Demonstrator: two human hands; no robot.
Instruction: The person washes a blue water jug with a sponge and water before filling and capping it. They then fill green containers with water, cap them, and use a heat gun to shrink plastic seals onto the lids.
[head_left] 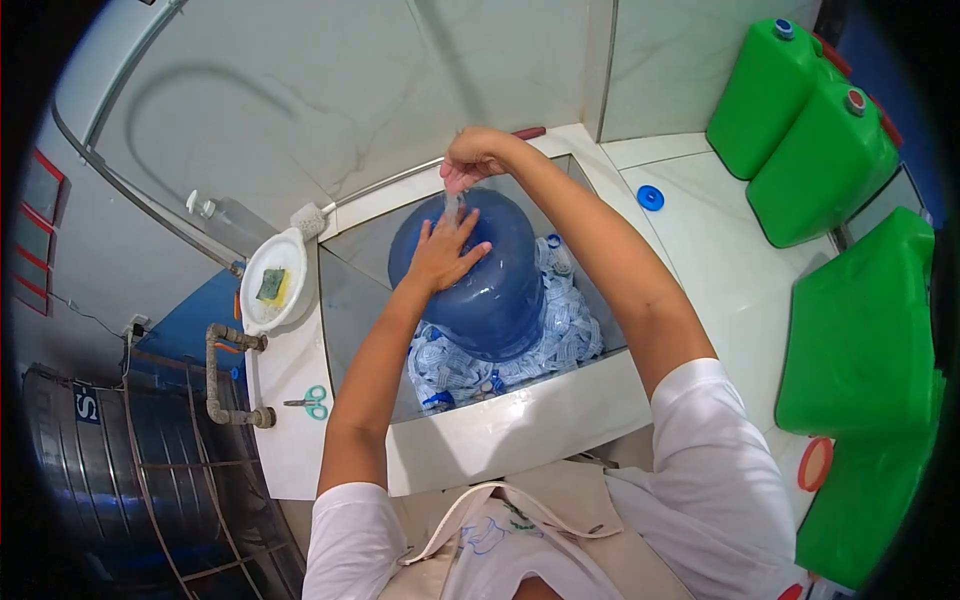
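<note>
A large blue water jug [495, 290] sits tilted in the sink basin [350, 300], on a heap of clear and blue plastic wrappers [570, 325]. My left hand [447, 250] lies on the upper part of the jug with its fingers spread. Just beyond it, my right hand [474, 160] is closed at the top of a clear, shiny piece [454, 207] by the jug's neck; whether this is plastic film or water I cannot make out. The fingertips of my left hand are beside the lower end of that piece.
Teal scissors [315, 402] and a white bowl [255, 312] with a sponge [271, 284] are on the left ledge, near a pipe [213, 375]. A long-handled brush [308, 219] lies behind the basin. Right are a blue cap [650, 197] and several green containers [820, 165].
</note>
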